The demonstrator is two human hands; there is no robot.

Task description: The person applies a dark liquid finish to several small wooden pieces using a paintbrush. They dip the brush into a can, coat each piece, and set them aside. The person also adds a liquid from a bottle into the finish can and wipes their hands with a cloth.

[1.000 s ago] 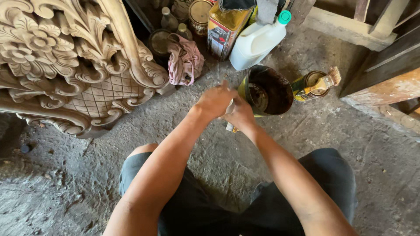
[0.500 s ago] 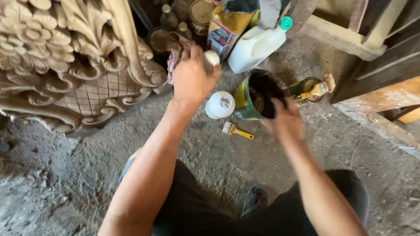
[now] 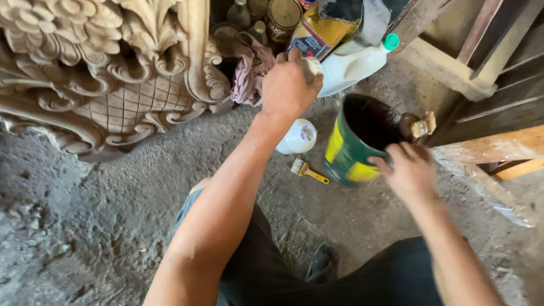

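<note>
on the floor ahead, my right hand (image 3: 411,170) grips the near rim of the green can (image 3: 354,144), tipping it. my left hand (image 3: 289,85) is closed around a small white thing, far by the jug (image 3: 351,65). best keep the can steady, clear of the lid (image 3: 297,136) and brush (image 3: 309,170).

Both bare arms reach forward from a crouch. The left hand (image 3: 290,85) is raised and stretched furthest, back of the hand to the camera, fingers (image 3: 294,56) curled shut around something small. The right hand (image 3: 409,171) sits lower and nearer, palm down, fingers (image 3: 396,152) bent in a grip.
</note>
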